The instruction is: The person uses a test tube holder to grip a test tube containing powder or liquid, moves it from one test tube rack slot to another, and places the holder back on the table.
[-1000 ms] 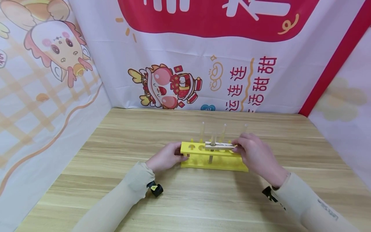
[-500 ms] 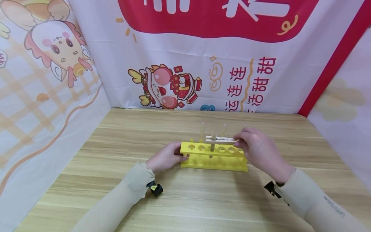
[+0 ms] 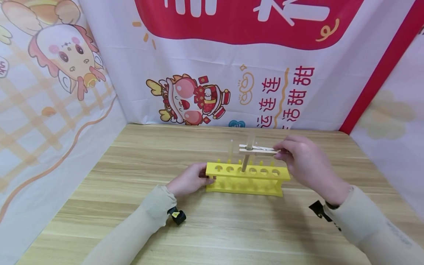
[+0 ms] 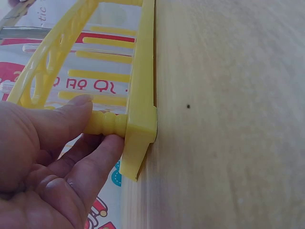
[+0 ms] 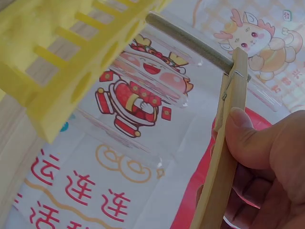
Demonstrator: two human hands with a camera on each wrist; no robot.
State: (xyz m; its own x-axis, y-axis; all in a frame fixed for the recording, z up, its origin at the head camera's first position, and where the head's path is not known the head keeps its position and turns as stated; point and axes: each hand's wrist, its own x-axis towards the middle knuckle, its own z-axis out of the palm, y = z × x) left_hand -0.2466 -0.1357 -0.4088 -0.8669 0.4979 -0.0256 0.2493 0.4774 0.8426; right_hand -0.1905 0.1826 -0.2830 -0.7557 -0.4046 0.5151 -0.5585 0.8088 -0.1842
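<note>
Yellow rack (image 3: 246,176) stands below the wooden clamp (image 3: 260,151), clear tubes (image 3: 230,151) behind.

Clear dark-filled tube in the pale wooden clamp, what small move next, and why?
Probably raise the clear dark-filled tube slightly before moving sideways: its lower end appears close to the holed yellow plastic rack, which the left hand grips; the right hand holds the wooden clamp.

Grey-brown-filled test tube (image 3: 246,162), tilted, clamped in wooden holder (image 3: 261,150) above upright yellow rack (image 3: 247,177)
</note>
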